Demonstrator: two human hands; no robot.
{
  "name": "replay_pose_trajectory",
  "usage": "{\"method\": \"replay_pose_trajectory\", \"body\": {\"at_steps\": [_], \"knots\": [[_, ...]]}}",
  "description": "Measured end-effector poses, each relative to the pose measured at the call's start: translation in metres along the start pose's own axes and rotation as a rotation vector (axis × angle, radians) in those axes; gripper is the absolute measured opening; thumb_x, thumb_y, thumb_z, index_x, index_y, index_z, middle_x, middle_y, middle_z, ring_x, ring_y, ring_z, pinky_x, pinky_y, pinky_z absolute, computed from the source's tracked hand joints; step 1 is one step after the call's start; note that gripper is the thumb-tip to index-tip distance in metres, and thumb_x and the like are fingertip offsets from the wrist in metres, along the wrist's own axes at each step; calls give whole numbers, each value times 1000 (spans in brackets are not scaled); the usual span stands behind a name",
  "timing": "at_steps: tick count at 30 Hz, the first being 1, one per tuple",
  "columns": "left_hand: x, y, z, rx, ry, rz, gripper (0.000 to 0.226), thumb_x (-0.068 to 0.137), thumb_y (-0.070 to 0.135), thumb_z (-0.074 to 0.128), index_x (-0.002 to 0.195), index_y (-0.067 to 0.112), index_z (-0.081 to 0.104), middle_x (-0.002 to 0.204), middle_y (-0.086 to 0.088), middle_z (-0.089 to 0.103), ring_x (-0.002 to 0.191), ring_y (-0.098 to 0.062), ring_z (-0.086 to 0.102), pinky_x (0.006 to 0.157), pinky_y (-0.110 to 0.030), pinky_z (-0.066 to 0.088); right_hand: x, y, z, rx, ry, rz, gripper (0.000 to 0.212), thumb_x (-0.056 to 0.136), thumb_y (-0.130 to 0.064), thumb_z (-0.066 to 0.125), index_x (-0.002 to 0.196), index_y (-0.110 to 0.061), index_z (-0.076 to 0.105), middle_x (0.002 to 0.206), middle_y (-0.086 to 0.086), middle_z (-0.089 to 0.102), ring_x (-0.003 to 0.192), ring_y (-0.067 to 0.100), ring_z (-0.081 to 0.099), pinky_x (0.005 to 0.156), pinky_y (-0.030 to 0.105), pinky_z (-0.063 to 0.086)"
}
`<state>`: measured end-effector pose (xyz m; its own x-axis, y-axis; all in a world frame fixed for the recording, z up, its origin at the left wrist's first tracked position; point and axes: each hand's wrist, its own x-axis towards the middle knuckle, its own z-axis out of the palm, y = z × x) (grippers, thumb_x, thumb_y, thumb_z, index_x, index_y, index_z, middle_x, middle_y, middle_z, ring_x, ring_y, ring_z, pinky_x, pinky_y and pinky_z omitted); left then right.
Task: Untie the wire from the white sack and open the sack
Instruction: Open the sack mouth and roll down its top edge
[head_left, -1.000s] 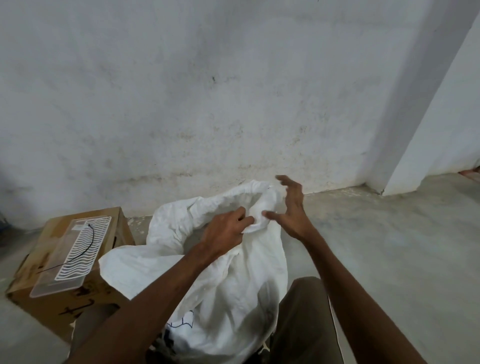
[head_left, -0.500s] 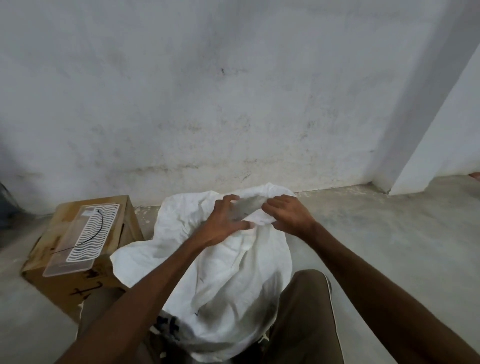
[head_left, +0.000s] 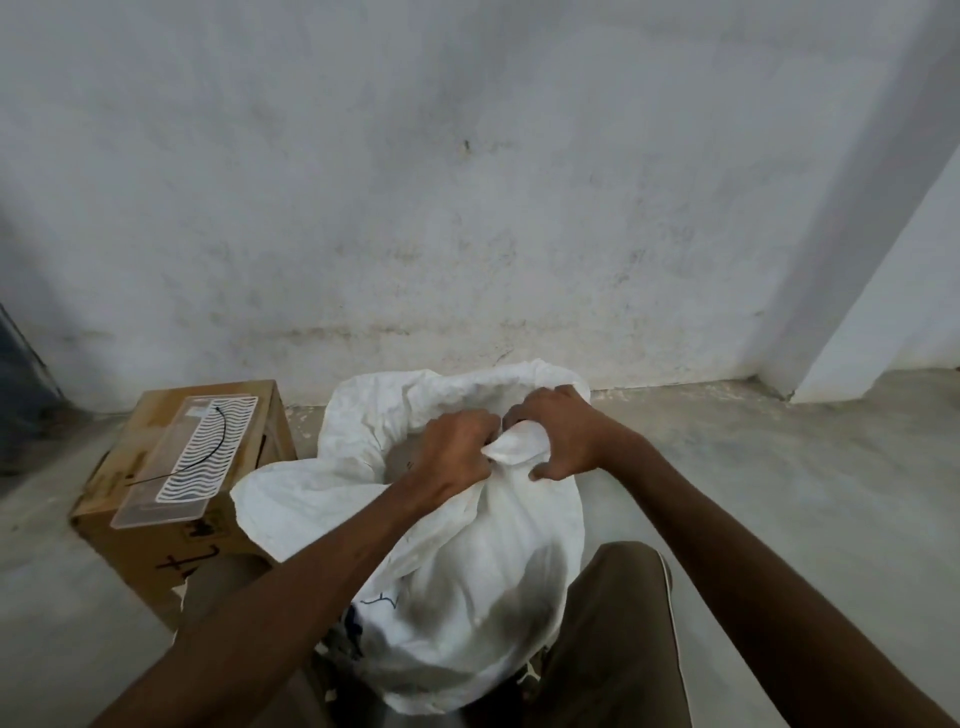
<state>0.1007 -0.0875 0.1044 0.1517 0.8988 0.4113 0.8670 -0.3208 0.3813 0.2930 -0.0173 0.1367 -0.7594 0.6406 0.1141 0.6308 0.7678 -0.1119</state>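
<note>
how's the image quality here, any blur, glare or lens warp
Head view: dim, flat light, no glare; soft shadow inside the white sack; wide-angle warp slants the right wall edge; slight softness on the left hand and right hand; cardboard box reads clearly.

The sack (head_left: 457, 571) stands on the floor (head_left: 779, 493) before the wall (head_left: 467, 208); the box (head_left: 171, 509), left of it, carries a tray (head_left: 192, 457) holding a wire (head_left: 208, 457).

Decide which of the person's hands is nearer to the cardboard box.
Left. The left hand grips the white sack on the side facing the cardboard box; the right hand grips the sack farther from it.
</note>
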Motion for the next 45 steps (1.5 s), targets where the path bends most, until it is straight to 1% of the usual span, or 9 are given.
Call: {"method": "replay_pose_trajectory", "body": {"at_steps": [3,8,15,19,24,29,34,40,45], "knots": [[-9,-5,8,-134,13,39,12,75,18,71,80,14,60,77,3,65,70,-15,60,59,-30,43,2,-11,-1,-126,89,57,19,57,-31,73,70,-28,59,63,-11,58,61,13,53,61,35,52],[-33,-67,21,-229,-176,-74,75,54,55,86,119,27,60,119,8,60,109,-8,55,96,-26,46,-25,-11,23,-237,354,31,32,54,-17,74,60,-23,43,54,-5,50,48,21,48,43,26,35],[-52,-77,16,-213,-71,-66,35,70,22,76,102,12,67,90,3,70,83,-23,68,67,-32,51,-28,-14,42,-240,482,131,32,50,-16,68,80,-20,59,72,-4,58,62,25,58,57,32,41],[-49,-79,7,-44,174,-16,29,74,21,71,102,17,66,83,0,74,73,-25,70,61,-33,54,-17,-30,40,-241,192,57,88,54,-51,73,134,-22,49,132,1,53,118,23,50,102,51,36],[-49,-78,2,150,366,325,15,78,23,64,86,11,65,74,-3,67,58,-23,62,45,-33,49,4,-61,49,-200,380,-137,48,61,-27,84,105,-17,66,98,-2,69,84,23,67,69,29,41],[-53,-86,-9,72,96,508,38,80,27,72,114,11,67,98,-6,66,82,-18,60,68,-29,50,7,-50,77,-393,590,-292,17,71,-1,71,81,-13,65,68,2,61,54,20,58,46,28,40],[-74,-102,-1,359,-100,587,60,76,13,76,128,14,45,104,-10,54,83,-22,52,67,-33,47,-3,-50,98,-488,781,-319,29,84,5,53,79,-22,63,71,-5,59,55,16,51,48,28,34],[-64,-110,-15,652,117,583,43,72,21,78,91,26,40,69,8,57,56,-10,52,44,-21,35,10,-74,63,235,159,97,64,54,-56,81,107,-31,54,110,-9,55,102,11,52,84,31,41],[-71,-124,16,527,158,772,21,82,-4,64,91,10,51,73,-9,54,63,-24,52,44,-33,46,24,-78,59,318,-207,221,54,59,-39,92,103,-22,64,87,-6,66,77,11,64,69,29,56]]}}
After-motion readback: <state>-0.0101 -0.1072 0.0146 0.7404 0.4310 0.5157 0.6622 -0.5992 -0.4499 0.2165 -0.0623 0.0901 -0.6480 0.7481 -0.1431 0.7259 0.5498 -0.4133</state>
